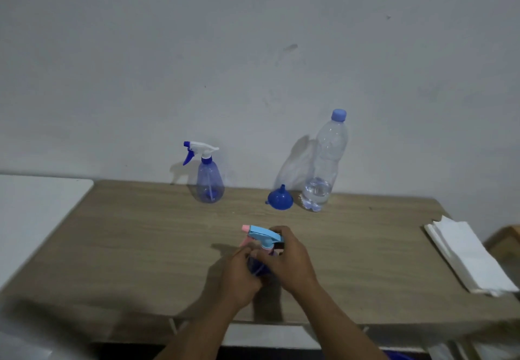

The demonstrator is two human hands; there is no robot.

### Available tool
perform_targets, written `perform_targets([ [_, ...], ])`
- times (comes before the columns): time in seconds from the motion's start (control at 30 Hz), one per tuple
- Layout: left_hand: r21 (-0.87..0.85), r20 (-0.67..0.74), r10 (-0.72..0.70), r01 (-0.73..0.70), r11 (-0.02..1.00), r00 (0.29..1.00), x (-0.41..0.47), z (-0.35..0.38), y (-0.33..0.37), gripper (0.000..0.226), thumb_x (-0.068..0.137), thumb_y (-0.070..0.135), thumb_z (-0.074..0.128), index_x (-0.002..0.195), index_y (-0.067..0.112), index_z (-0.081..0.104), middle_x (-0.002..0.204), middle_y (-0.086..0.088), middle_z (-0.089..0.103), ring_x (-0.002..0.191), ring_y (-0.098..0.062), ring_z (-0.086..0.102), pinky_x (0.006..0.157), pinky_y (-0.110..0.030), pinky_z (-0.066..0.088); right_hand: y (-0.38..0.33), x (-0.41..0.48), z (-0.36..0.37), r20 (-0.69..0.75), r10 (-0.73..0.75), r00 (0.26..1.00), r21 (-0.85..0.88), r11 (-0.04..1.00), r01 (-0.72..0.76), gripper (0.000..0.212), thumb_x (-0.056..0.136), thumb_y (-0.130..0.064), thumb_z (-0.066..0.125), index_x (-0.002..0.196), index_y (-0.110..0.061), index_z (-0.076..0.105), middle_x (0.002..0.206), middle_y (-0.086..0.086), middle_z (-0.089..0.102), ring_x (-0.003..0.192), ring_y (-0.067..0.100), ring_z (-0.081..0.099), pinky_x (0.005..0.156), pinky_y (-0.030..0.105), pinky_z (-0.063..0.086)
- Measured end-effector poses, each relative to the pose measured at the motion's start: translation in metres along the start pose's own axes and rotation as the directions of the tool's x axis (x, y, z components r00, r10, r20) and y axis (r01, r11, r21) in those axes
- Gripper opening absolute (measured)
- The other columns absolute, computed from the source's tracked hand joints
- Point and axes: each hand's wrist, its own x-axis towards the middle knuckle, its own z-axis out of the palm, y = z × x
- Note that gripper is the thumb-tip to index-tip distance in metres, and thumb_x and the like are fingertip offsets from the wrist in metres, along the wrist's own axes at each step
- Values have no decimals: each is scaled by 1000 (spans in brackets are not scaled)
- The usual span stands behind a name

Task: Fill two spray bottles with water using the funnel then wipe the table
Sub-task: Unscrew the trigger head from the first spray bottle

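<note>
The wooden desk (140,247) carries everything; the water bottle (323,168) stands far right, capped, water low in it; white paper towels (467,255) lie at the right edge; a blue spray bottle (209,182) stands far, left of centre; the near spray bottle (263,235) sits near, mid-desk, the left grip (239,278) curled round its body, the right grip (289,261) curled round its collar; the funnel (280,197) rests mouth-down just left of the water bottle; this looks like unscrewing: steady the body, turn only the collar, lift the head straight up.
</note>
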Motion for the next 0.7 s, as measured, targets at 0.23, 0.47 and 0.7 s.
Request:
perform_targets([
  [0.23,18,31,17,-17,1000,999,14,-2,-16,36,88,10,65,122,22,63,114,7,67,79,3,47,65,7,36,11,-3,30,-268,126,955,208,976,-70,24,82,-21,81,99,-28,65,89,-11,74,84,-3,69,71,20,57],
  [0.47,-71,31,-21,23,997,999,15,0,-20,34,87,9,71,117,23,63,102,10,64,80,1,57,62,5,38,19,-2,32,-182,16,983,183,983,17,17,94,-14,67,108,-23,69,97,-11,75,93,3,70,83,31,59],
  [0.7,-115,33,-21,25,993,999,17,2,-23,39,86,9,72,123,23,64,103,4,70,66,8,51,61,4,39,20,1,30,-228,49,972,227,974,5,26,85,-15,78,100,-23,58,90,-13,72,86,0,69,72,18,53],
])
